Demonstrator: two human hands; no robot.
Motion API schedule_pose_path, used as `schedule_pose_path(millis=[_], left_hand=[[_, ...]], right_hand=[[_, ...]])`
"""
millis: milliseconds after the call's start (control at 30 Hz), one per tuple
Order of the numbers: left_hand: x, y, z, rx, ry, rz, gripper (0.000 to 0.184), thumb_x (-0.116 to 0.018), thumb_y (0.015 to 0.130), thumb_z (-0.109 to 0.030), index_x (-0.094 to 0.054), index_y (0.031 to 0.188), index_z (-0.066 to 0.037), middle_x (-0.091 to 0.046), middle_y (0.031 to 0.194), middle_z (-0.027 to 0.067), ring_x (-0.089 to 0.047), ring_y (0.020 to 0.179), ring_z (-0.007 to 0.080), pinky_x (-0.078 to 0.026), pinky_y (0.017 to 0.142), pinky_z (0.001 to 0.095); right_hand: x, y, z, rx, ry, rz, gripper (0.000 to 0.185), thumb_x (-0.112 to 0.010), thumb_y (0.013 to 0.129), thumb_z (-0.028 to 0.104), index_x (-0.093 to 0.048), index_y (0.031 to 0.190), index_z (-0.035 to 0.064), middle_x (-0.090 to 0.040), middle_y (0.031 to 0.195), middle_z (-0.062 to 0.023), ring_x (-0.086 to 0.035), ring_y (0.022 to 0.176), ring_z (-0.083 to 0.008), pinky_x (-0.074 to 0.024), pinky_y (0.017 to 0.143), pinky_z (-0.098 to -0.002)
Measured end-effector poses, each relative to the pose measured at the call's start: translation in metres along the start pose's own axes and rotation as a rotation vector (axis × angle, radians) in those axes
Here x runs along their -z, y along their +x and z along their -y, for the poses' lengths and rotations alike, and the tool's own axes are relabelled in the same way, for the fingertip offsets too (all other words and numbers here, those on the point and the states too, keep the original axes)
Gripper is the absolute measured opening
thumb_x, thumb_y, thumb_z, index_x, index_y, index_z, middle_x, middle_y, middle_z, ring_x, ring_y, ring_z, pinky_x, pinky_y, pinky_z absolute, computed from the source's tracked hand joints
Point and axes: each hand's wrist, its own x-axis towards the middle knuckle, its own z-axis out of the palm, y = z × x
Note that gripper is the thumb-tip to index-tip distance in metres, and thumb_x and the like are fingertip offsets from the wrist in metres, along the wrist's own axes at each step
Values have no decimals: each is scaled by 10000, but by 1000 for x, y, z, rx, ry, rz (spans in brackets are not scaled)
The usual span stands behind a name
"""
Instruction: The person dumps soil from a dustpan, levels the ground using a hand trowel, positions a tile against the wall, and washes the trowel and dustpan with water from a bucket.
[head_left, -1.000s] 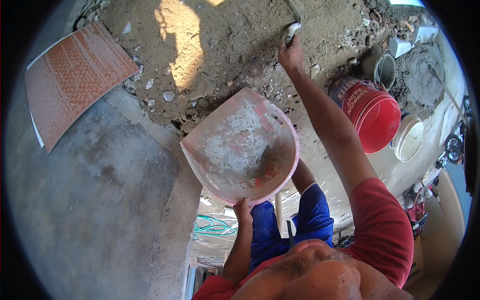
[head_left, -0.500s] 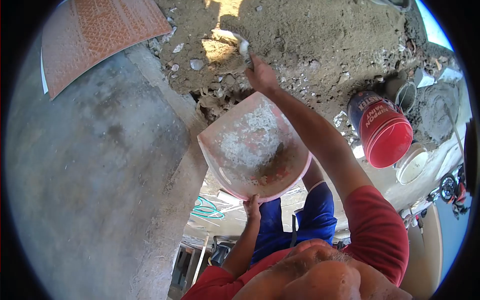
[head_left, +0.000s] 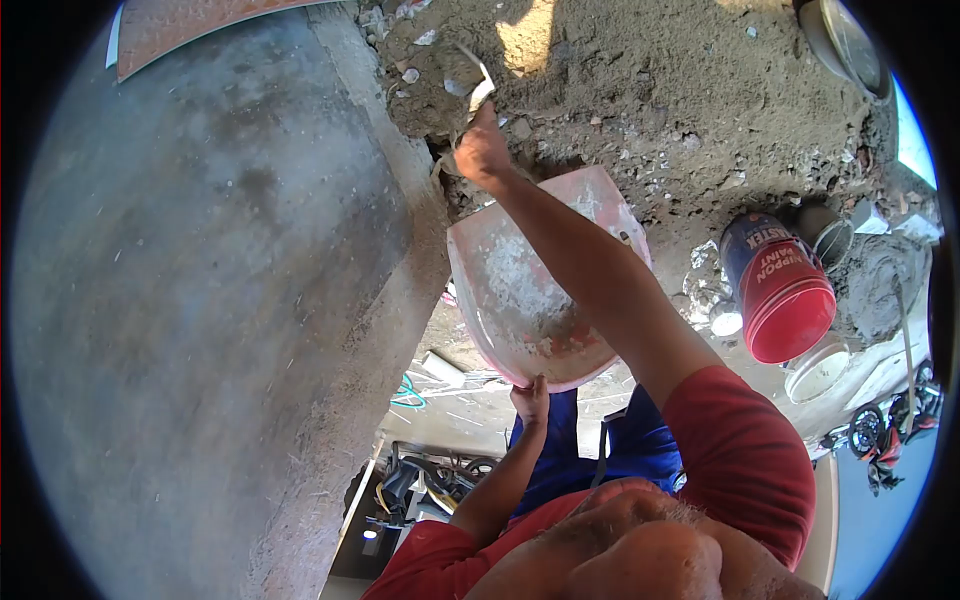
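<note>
My left hand grips the rounded rim of a worn pink scoop-shaped pan crusted with grey-white cement. The pan is tilted, its straight edge close to the rough sand and rubble. Stretched out past that edge, my right hand is closed around the handle of a trowel-like tool with a bent metal neck. Its blade shows almost edge-on, over the dirt beside the concrete ledge. My right forearm covers part of the pan's right side.
A smooth concrete slab fills the left, with a patterned tile sheet on top. Sandy ground lies ahead. To the right are a red and blue paint bucket, a white bucket and wet mortar. Motorbikes stand behind.
My right hand has moved left and nearer to the concrete ledge with the tool. In view, the pan has shifted right; the tile sheet has slid up toward the top edge.
</note>
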Motion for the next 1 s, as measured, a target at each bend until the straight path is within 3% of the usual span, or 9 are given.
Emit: schedule_pose_path(millis=[33,233,400,467,500,733,800,933,1000], left_hand=[[0,1,0,1,0,-1,240,-624,745,-126,-555,631,74,-603,571,92,-570,566,131,-454,548,323],[4,11,5,-22,41,-28,270,-608,734,-148,-531,612,81,-602,571,123,-582,551,156,-450,528,332],[-1,14,-9,-10,52,-72,265,-592,725,-141,-535,614,93,-615,591,153,-593,547,197,-454,523,342],[1,15,-8,-47,18,-72,260,-581,721,-138,-542,623,100,-625,607,172,-604,554,225,-454,521,357],[4,16,-16,-34,119,-36,254,-573,718,-141,-549,637,98,-628,622,177,-615,561,259,-450,517,372],[-2,52,6,19,249,20,261,-581,704,-166,-566,673,93,-623,644,199,-621,611,319,-450,533,430],[-3,68,28,234,68,85,291,-604,721,-168,-576,823,103,-639,787,198,-641,702,302,-507,541,406],[10,30,-58,437,-189,143,439,-636,748,-168,-495,1088,71,-564,1039,172,-628,832,298,-611,616,380],[12,42,-52,480,-166,144,427,-642,736,-149,-505,1086,55,-567,976,162,-619,793,287,-600,593,376]], right_hand=[[-4,-10,19,-37,-8,135,668,-485,802,117,-197,1329,-174,-564,1019,-320,-586,884,-419,-488,759,-430],[9,-33,49,139,-75,50,659,-526,779,110,-233,1314,-140,-542,1069,-278,-567,902,-383,-475,796,-416],[11,-24,18,-239,220,108,691,-611,709,125,-280,1270,-105,-497,1115,-297,-523,997,-425,-443,885,-420],[19,-33,27,245,-204,271,576,-502,764,62,-282,1251,-153,-464,1144,-335,-516,1036,-425,-453,887,-425],[16,-43,29,196,-198,395,572,-469,789,50,-263,1281,-156,-469,1136,-333,-529,1027,-417,-475,847,-435],[164,-180,44,-287,-87,279,599,-447,841,123,-224,1386,12,-459,1226,-292,-573,952,-459,-473,806,-515],[211,-238,1,-368,-137,210,518,-432,841,146,-316,1335,44,-486,1235,-273,-561,974,-466,-460,834,-520],[338,-351,-39,-710,-295,249,397,-426,816,120,-434,1204,36,-560,1128,-269,-554,1028,-436,-435,889,-491],[391,-415,-64,-848,-396,311,420,-433,797,82,-435,1216,53,-563,1117,-263,-557,1035,-426,-439,891,-482]])
